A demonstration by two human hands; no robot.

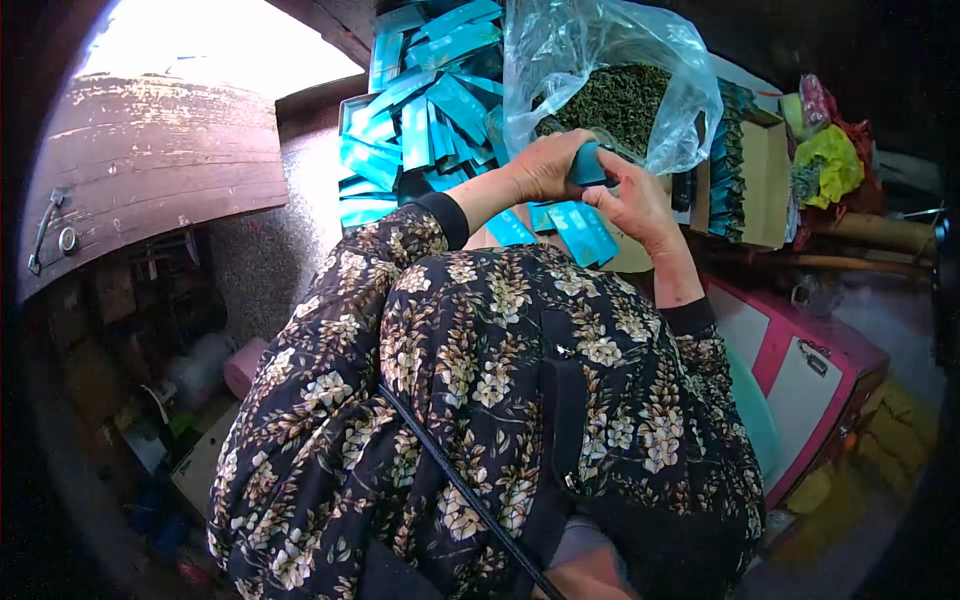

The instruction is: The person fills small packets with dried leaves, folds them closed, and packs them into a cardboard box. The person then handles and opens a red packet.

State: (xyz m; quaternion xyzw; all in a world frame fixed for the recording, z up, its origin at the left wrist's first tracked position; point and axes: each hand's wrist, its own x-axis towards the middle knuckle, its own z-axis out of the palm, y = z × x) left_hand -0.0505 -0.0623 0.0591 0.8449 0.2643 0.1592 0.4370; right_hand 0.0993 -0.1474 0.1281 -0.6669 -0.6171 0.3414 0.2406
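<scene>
Just in front of the bag of tea, my left hand and my right hand are closed around a small blue packet. Fingers cover much of the packet. A round, see-through rim shows beside my left fingers; what it belongs to is unclear. Behind my hands, a clear plastic bag lies open, with dark green dried leaves, like loose tea, inside. Several flat blue packets lie below my hands, close to my body.
A large pile of blue packets fills the left side of the worktop. To the right, a cardboard box stands beside a row of packets. A yellow plastic bag lies farther right. A pink-edged cabinet stands at lower right.
</scene>
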